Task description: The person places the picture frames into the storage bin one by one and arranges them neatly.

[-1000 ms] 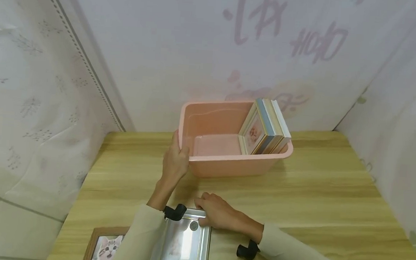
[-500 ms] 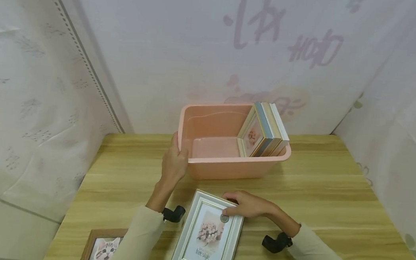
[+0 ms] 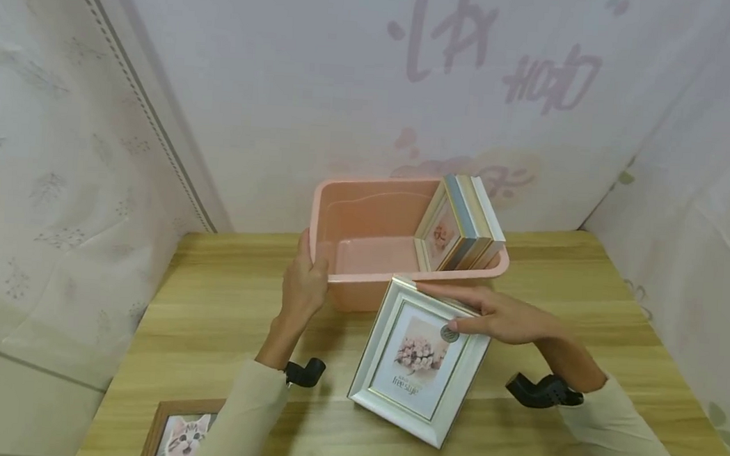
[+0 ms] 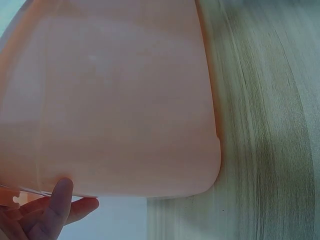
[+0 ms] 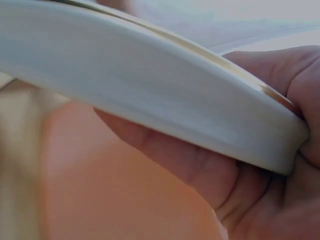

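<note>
Frame (image 3: 418,362) nearer bin (image 3: 356,298), between right hand's (image 3: 513,317) pinching fingers (image 5: 170,154), bin in left hand's (image 3: 304,283) grip

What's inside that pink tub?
Several picture frames, packed together at the right end of the pink tub; one pinkish picture shows. Bare tub floor is visible to their left. The other frames' pictures, and the floor beneath the frames, are covered.

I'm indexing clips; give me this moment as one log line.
left hand: grips pink bin; right hand: holds white photo frame; bin: other frames at right end; tabletop: cat-picture frame
</note>
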The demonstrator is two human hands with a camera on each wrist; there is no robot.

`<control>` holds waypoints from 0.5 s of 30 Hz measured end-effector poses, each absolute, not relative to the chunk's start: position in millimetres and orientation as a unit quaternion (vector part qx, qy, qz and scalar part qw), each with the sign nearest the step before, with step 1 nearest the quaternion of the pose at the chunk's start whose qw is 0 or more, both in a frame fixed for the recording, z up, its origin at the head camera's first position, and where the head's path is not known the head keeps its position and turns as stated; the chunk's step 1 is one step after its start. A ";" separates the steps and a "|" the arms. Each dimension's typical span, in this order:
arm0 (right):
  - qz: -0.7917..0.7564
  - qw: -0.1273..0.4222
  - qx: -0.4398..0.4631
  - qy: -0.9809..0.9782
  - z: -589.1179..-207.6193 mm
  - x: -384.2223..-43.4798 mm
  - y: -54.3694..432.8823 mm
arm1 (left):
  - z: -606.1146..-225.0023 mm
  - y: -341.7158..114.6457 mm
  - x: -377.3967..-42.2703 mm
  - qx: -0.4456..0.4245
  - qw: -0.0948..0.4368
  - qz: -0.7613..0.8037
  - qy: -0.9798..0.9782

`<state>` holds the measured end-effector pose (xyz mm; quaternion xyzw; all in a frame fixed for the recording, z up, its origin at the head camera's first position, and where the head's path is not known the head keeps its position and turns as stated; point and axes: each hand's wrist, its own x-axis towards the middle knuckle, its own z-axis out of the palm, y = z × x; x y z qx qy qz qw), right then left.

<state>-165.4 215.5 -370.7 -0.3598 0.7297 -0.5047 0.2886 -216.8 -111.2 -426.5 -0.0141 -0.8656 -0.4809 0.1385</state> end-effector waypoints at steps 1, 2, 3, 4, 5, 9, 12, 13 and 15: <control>-0.504 0.279 -0.361 0.734 -361.0 -166.3 219.3 | -425.8 -111.1 -217.6 -0.016 0.140 -0.481 -0.865; -0.502 0.264 -0.364 0.738 -352.3 -167.2 223.2 | -425.1 -110.9 -218.3 -0.019 0.142 -0.481 -0.865; -0.501 0.251 -0.363 0.745 -343.6 -168.1 227.0 | -424.9 -110.8 -219.0 -0.020 0.142 -0.481 -0.865; -0.501 0.233 -0.363 0.750 -335.9 -169.1 230.3 | -424.6 -110.8 -219.2 -0.021 0.141 -0.480 -0.866; -0.503 0.215 -0.359 0.756 -328.8 -170.3 233.3 | -424.6 -110.9 -219.2 -0.021 0.140 -0.481 -0.865; -0.520 0.166 -0.319 0.775 -306.1 -175.1 241.4 | -425.3 -111.1 -217.8 -0.013 0.132 -0.485 -0.864; -0.510 0.155 -0.284 0.797 -293.2 -177.6 243.3 | -426.4 -112.3 -217.1 -0.010 0.129 -0.488 -0.863; -0.501 0.154 -0.275 0.806 -289.7 -177.5 243.9 | -426.8 -112.5 -217.2 -0.012 0.129 -0.490 -0.862; -0.506 0.163 -0.268 0.803 -284.0 -177.5 245.9 | -427.5 -112.7 -217.6 -0.016 0.131 -0.487 -0.863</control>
